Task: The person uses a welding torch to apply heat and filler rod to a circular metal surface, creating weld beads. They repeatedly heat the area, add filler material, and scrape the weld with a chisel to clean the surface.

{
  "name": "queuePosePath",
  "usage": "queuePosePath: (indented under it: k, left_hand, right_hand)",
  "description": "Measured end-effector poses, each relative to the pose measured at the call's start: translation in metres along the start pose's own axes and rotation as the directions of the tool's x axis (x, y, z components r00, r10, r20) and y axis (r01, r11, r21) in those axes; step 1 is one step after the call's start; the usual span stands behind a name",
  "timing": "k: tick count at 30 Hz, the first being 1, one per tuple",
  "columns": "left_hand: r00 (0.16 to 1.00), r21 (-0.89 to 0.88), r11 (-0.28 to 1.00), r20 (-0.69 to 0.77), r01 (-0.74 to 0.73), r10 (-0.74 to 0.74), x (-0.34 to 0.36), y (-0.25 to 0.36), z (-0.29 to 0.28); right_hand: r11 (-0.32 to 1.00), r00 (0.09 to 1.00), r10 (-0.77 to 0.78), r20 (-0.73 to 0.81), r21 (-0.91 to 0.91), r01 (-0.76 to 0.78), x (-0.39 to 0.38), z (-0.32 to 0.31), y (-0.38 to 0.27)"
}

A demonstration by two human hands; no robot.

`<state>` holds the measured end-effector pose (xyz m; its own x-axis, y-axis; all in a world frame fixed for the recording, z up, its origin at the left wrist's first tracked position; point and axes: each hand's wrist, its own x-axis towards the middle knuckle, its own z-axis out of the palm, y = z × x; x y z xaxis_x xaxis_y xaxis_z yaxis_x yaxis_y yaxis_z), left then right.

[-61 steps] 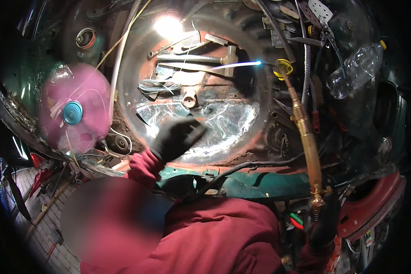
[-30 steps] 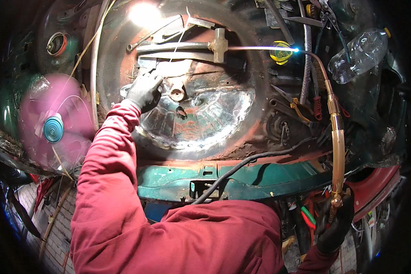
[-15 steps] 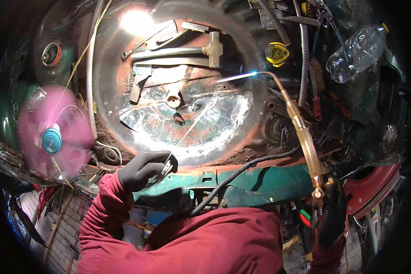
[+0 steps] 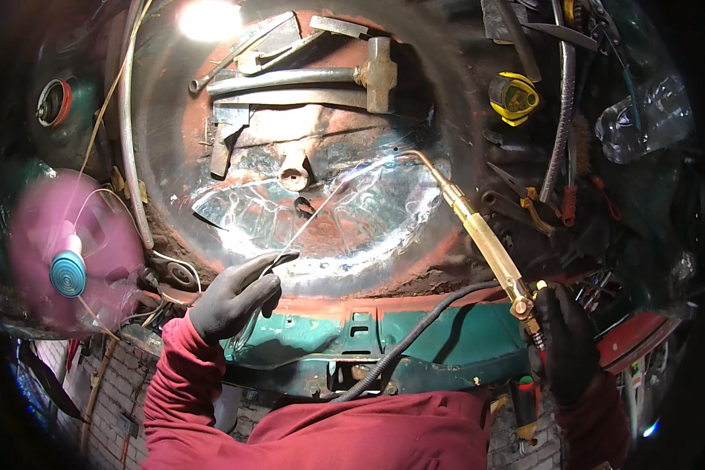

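My gloved left hand [image 4: 231, 301] grips a thin welding rod [image 4: 313, 222] between its fingers. The rod slants up and right across a round metal well, its far end close to the torch tip. A bundle of thin wire-like ends trails below that palm. My gloved right hand [image 4: 569, 345] is closed round the base of a brass gas torch [image 4: 486, 243]. From the torch's bent copper nozzle a small bluish flame points left, down at the upper edge of a shiny metal patch [image 4: 403, 200]. Whether rod and metal touch I cannot tell.
A hammer [image 4: 380, 74] and several metal tools lie in the upper well. To the right are a yellow tape measure [image 4: 514, 99], pliers [image 4: 536, 210] and a plastic bottle [image 4: 646, 121]. A dark hose [image 4: 415, 333] crosses the green front edge. Left sits a pink round object [image 4: 70, 227].
The torch tip has come down and left, and its flame now meets the patch's upper edge. The rod's far end has moved up and right toward it. The view has shifted slightly.
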<state>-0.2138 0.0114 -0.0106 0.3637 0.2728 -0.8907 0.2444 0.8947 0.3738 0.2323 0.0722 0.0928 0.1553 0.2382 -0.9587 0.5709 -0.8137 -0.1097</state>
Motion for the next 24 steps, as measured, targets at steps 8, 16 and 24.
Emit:
queuePosePath:
  k: [8,16,24]
  left_hand:
    - [0.973,0.176,0.983,-0.212,-0.048,0.085,0.010,-0.017,0.003]
    - [0.962,0.251,0.968,-0.255,-0.032,0.098,0.028,-0.025,0.008]
    - [0.960,0.377,0.914,-0.279,0.146,-0.038,0.034,-0.018,0.010]
  right_hand:
    - [0.995,0.995,0.095,0.038,0.018,-0.095,0.016,0.006,-0.030]
    - [0.999,0.998,0.025,-0.050,-0.029,-0.027,0.025,0.021,-0.019]
    - [0.971,0.975,0.190,0.118,0.126,-0.205,0.032,0.011,-0.033]
